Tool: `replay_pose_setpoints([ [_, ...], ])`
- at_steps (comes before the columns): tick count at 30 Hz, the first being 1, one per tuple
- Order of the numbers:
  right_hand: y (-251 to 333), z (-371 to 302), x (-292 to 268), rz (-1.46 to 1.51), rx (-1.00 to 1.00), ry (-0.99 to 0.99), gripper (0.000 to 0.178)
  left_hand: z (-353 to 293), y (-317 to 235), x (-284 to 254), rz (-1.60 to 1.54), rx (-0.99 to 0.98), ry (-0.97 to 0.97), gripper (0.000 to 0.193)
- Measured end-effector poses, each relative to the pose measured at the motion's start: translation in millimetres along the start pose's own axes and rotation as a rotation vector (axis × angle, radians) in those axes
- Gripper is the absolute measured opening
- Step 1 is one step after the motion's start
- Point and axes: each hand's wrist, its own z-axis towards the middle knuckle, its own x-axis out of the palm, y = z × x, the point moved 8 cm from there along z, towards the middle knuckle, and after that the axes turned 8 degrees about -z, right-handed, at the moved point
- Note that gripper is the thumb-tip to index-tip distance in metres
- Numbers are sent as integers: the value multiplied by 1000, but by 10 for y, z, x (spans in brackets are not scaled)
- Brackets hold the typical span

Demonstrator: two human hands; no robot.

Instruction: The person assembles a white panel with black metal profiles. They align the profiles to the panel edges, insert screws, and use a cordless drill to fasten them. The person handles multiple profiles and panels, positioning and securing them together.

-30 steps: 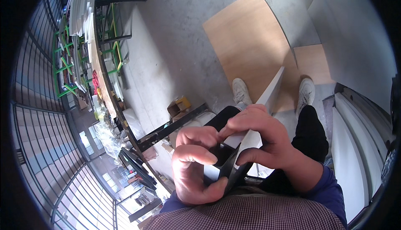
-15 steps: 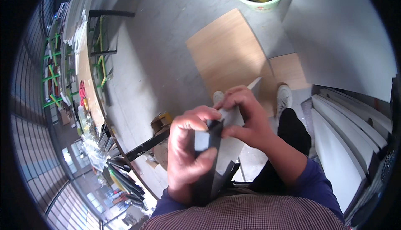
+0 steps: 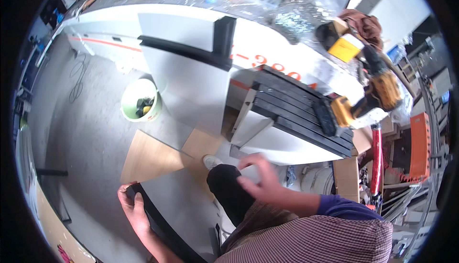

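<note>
My left hand (image 3: pixel 135 210) is closed around the far end of a long black edge strip (image 3: pixel 160 227), thumb on top. The strip runs along the left side of a pale grey panel (image 3: pixel 186 201), which stands tilted near my legs. My right hand (image 3: pixel 263 181) is raised above my knee, clear of the panel. Its thumb and fingers are apart and slightly blurred, with a pale patch showing between them. To its right, a yellow and black cordless drill (image 3: pixel 358 105) lies on a stack of black-edged panels (image 3: pixel 301 107).
A pale green bucket (image 3: pixel 128 103) with dark scraps stands on the floor by wooden boards (image 3: pixel 148 155). Black-edged grey panels (image 3: pixel 191 86) lean against a cluttered workbench (image 3: pixel 191 7). Cardboard (image 3: pixel 346 179), a red tube (image 3: pixel 377 160) and an orange part (image 3: pixel 420 146) are at right.
My view has swung right, bringing the workbench and drill into sight. My right hand has come off the strip and panel and moved right; my left hand stays on the strip.
</note>
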Motion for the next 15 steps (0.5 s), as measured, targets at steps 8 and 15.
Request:
replay_pose_setpoints([
  [8, -386, -541, -2379, -75, 268, -986, 39, 47, -31, -324, 16, 23, 60, 31],
  [15, -555, -105, -2814, 76, 59, -734, 56, -17, -108, -326, 264, 29, -27, 34],
])
